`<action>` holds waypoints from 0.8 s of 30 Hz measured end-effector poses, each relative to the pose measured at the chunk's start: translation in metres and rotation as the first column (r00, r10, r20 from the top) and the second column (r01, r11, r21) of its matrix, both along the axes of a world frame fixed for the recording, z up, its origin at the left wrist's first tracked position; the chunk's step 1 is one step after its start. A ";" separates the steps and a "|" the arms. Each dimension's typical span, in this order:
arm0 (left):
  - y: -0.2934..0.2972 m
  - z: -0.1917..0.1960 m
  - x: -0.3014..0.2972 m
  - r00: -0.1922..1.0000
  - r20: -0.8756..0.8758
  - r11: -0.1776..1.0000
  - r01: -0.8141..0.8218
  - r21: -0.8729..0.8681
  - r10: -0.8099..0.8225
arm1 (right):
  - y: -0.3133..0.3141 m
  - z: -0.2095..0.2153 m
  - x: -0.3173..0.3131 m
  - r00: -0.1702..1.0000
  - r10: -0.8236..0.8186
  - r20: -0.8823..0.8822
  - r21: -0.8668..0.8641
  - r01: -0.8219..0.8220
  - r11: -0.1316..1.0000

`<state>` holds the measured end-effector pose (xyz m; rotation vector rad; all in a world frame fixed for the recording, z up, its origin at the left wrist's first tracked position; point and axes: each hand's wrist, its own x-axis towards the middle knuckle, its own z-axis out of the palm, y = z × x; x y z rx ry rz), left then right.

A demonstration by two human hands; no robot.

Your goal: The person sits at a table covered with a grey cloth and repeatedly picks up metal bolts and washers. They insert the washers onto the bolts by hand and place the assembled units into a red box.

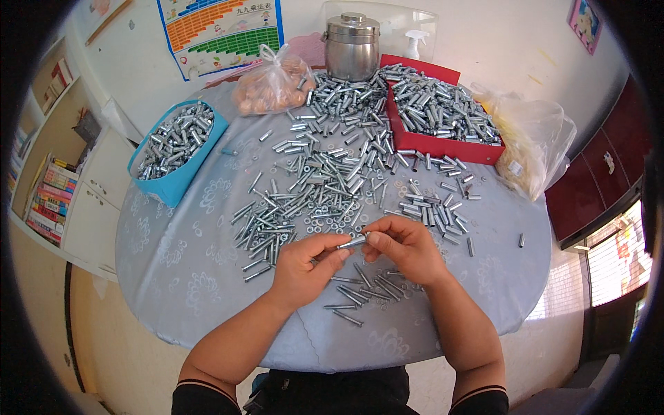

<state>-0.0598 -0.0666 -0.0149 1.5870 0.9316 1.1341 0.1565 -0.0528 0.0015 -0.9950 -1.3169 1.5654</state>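
Both hands meet over the near edge of the counter (pixel 173 277). Left hand (pixel 304 266) and right hand (pixel 404 245) each pinch one end of a single small metal sleeve bolt (pixel 353 243), held level between the two grips. Just below the grip: a small cluster of finished bolts (pixel 363 294). Beyond the grip: loose scattered bolts (pixel 325 187), then a red tray (pixel 443 146) and a blue tray (pixel 181 181), both full.

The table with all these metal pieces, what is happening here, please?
A person holds one small metal sleeve between the left hand and the right hand, above the round table. Loose sleeves and washers cover the cloth. More sleeves fill a blue box and a red box.
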 end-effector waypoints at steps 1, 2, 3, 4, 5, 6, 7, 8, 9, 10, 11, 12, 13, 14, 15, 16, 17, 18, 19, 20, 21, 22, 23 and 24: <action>0.000 -0.001 0.000 1.000 -0.010 1.000 -0.005 0.005 0.005 | 0.000 0.000 0.000 1.000 -0.002 0.003 0.010 0.002 1.000; 0.000 -0.002 0.001 1.000 -0.020 1.000 -0.009 0.010 0.009 | 0.000 -0.002 0.000 1.000 -0.005 0.007 0.019 0.005 1.000; 0.001 -0.003 0.001 0.999 -0.031 1.000 -0.015 0.017 0.015 | 0.001 -0.002 0.000 1.000 -0.006 0.010 0.030 0.006 1.000; 0.000 -0.004 0.002 0.999 -0.020 1.000 -0.026 0.015 0.027 | 0.001 -0.001 0.001 1.000 -0.019 0.012 0.023 0.019 1.000; 0.000 -0.004 0.004 0.999 -0.009 0.999 -0.038 0.014 0.038 | 0.001 0.000 0.001 0.999 -0.032 0.014 0.016 0.032 0.999; -0.001 -0.005 0.004 0.999 0.004 0.999 -0.050 0.012 0.050 | 0.002 0.001 0.002 0.999 -0.044 0.017 0.008 0.044 0.999; -0.001 -0.005 0.004 0.998 0.034 0.999 -0.052 -0.006 0.052 | 0.003 0.002 0.003 0.998 -0.055 0.033 -0.002 0.055 0.999; -0.002 -0.005 0.003 0.996 0.064 0.998 -0.054 -0.024 0.055 | 0.005 0.003 0.007 0.997 -0.065 0.049 -0.011 0.065 0.998; -0.002 -0.005 0.002 0.994 0.093 0.998 -0.053 -0.042 0.057 | 0.006 0.004 0.011 0.995 -0.076 0.065 -0.021 0.077 0.997; -0.001 -0.005 0.001 0.993 0.097 0.997 -0.070 -0.029 0.072 | 0.007 0.007 0.016 0.991 -0.050 0.120 -0.064 0.058 0.996; 0.000 -0.005 0.000 0.991 0.102 0.996 -0.087 -0.015 0.088 | 0.008 0.010 0.022 0.984 -0.022 0.174 -0.108 0.041 0.993; 0.000 -0.006 -0.001 0.989 0.106 0.995 -0.103 -0.002 0.103 | 0.009 0.013 0.026 0.974 0.009 0.226 -0.153 0.027 0.988; 0.001 -0.005 -0.001 0.989 0.104 0.994 -0.107 -0.005 0.107 | 0.009 0.016 0.028 0.963 0.026 0.267 -0.179 0.023 0.983; 0.001 -0.005 -0.001 0.988 0.102 0.994 -0.112 -0.008 0.112 | 0.009 0.019 0.029 0.950 0.046 0.308 -0.206 0.020 0.978; 0.001 -0.005 -0.001 0.988 0.102 0.993 -0.114 -0.008 0.114 | 0.009 0.022 0.031 0.935 0.063 0.348 -0.229 0.020 0.973; 0.002 -0.005 0.000 0.988 0.113 0.994 -0.110 -0.008 0.110 | 0.013 0.014 0.037 0.982 -0.090 0.169 -0.144 0.114 0.983; 0.002 -0.005 0.001 0.987 0.124 0.994 -0.106 -0.008 0.106 | 0.021 -0.001 0.047 0.974 -0.224 -0.029 -0.075 0.222 0.972; 0.004 -0.005 0.002 0.985 0.135 0.995 -0.104 -0.009 0.104 | 0.026 -0.009 0.052 0.915 -0.331 -0.232 -0.027 0.334 0.942; 0.003 -0.005 0.000 0.986 0.122 0.993 -0.118 -0.002 0.117 | 0.028 0.007 0.043 0.836 -0.372 -0.402 0.009 0.410 0.912; 0.003 -0.005 -0.003 0.985 0.109 0.991 -0.131 0.005 0.130 | 0.031 0.028 0.035 0.730 -0.391 -0.561 0.029 0.489 0.872; 0.003 -0.004 -0.003 0.986 0.101 0.990 -0.138 0.015 0.136 | 0.032 0.042 0.030 0.599 -0.387 -0.702 0.036 0.572 0.820; 0.004 -0.004 -0.003 0.986 0.096 0.990 -0.139 0.014 0.137 | 0.033 0.038 0.032 0.695 -0.376 -0.613 0.076 0.526 0.847; 0.004 -0.004 -0.003 0.986 0.092 0.990 -0.140 0.013 0.138 | 0.032 0.029 0.037 0.779 -0.359 -0.513 0.110 0.475 0.873; 0.004 -0.004 -0.003 0.987 0.082 0.990 -0.142 0.007 0.141 | 0.030 0.021 0.037 0.849 -0.336 -0.408 0.131 0.418 0.899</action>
